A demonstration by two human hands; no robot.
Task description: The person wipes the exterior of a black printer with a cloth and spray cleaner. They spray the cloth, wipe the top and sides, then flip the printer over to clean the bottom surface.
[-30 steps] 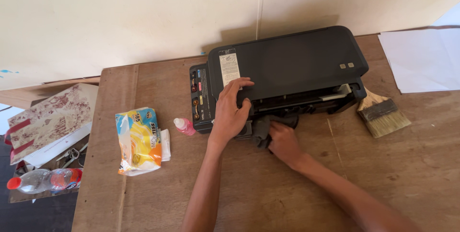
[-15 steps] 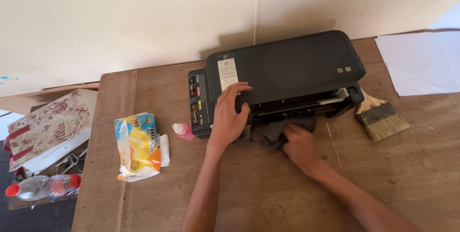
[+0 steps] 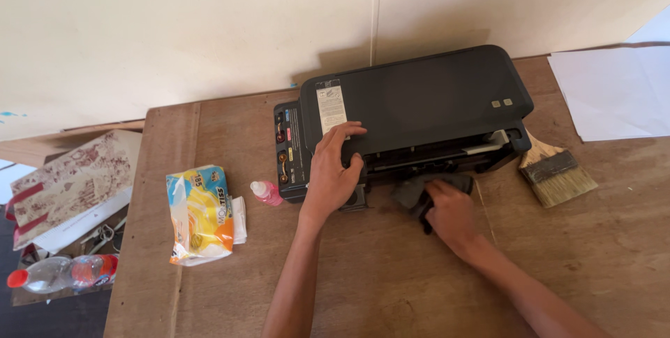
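pressing a dark crumpled cloth [image 3: 419, 190] against the black printer [image 3: 412, 111], left steadying.

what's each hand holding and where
The right hand grips a bunched dark cloth by its near end; the left hand lies flat on the printer's front edge.

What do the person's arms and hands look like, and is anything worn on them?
Both arms are slim and bare from the lower edge of the picture up to the hands: no sleeves, gloves, watch, bracelet or rings show. The left hand and the right hand are bare too, with short nails as far as can be told. No marks or bandages are visible on either forearm.
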